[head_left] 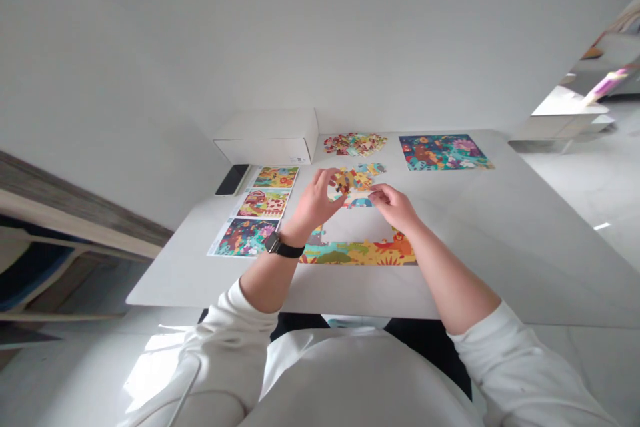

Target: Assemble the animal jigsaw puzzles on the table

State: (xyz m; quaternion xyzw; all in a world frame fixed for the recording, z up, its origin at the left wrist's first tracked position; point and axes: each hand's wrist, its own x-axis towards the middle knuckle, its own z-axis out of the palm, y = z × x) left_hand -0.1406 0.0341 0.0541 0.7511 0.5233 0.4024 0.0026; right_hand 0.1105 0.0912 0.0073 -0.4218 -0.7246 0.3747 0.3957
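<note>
My left hand (314,201), with a black watch on its wrist, is closed, thumb and fingers curled round some small jigsaw puzzle pieces (342,183) in yellow and dark red. Across from it, my right hand (395,205) has its fingers pinched together; whether a piece sits in them I cannot make out. Loose yellow and blue pieces (364,177) lie just beyond both hands. Between the hands is a strip of pieces with a blue shape (361,203). Nearer me lies a partly joined puzzle (350,253) with a lion and green bushes, partly covered by my forearms.
A white box (265,150) stands against the wall, with a phone (233,180) beside it. Three picture cards (264,203) lie at left. Red and yellow pieces (355,143) are heaped at the back; a finished dark-blue puzzle (445,152) lies at right on the white table (500,240).
</note>
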